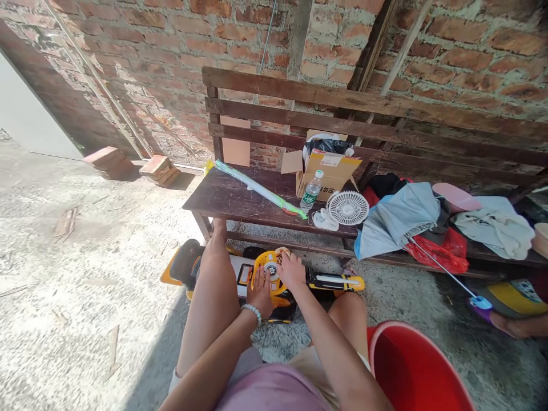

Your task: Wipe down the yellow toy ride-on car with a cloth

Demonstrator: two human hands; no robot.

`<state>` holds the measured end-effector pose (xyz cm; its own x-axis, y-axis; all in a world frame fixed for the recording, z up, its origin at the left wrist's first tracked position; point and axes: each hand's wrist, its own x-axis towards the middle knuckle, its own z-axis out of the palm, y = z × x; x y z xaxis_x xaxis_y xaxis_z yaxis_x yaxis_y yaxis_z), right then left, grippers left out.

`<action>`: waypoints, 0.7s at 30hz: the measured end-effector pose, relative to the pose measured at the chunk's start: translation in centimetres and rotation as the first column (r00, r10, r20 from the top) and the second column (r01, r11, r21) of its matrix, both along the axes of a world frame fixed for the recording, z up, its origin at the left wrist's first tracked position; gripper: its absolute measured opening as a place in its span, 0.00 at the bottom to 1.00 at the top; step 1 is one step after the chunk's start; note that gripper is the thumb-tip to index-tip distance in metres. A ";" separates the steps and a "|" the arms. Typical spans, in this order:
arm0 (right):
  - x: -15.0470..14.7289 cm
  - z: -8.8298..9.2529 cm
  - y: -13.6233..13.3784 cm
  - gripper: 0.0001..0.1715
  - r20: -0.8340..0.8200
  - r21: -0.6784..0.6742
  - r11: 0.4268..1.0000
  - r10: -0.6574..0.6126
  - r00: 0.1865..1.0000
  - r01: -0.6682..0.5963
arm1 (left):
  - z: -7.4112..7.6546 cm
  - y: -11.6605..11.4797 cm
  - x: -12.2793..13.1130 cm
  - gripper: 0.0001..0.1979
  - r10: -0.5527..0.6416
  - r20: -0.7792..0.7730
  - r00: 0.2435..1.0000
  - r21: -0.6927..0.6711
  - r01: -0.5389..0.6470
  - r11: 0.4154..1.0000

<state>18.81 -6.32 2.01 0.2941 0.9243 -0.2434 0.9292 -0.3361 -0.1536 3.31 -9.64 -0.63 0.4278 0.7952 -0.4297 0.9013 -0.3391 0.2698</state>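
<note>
Toy vehicle on concrete floor beside bench, brick wall behind

1. Smooth plastic on the yellow steering wheel, under the fingers.
2. Dark brown wood on the bench, beyond the fingers.
3. Matt cardboard on the box, farther beyond.
4. Smooth red plastic inside the bucket, right of the fingers.

Ylw/blk/wht ride-on toy sits on flr, ylw steering wheel facing up w/ tan cloth against it.
</note>
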 end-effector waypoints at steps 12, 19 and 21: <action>-3.4 -2.0 -8.7 0.34 -0.012 -0.136 0.990 -0.044 0.999 0.042 | -0.3 0.7 0.0 0.51 -0.020 0.041 0.999 -0.052 0.022 0.998; -3.3 0.8 -9.9 0.26 -0.205 -0.134 0.985 0.077 0.976 -0.106 | 0.3 1.8 -1.1 0.43 0.283 0.380 0.881 -0.133 -0.251 0.959; -1.9 2.7 -8.3 0.25 -0.228 -0.104 0.991 0.060 0.972 -0.085 | 0.4 2.3 -1.5 0.41 0.479 0.480 0.735 -0.252 -0.407 0.878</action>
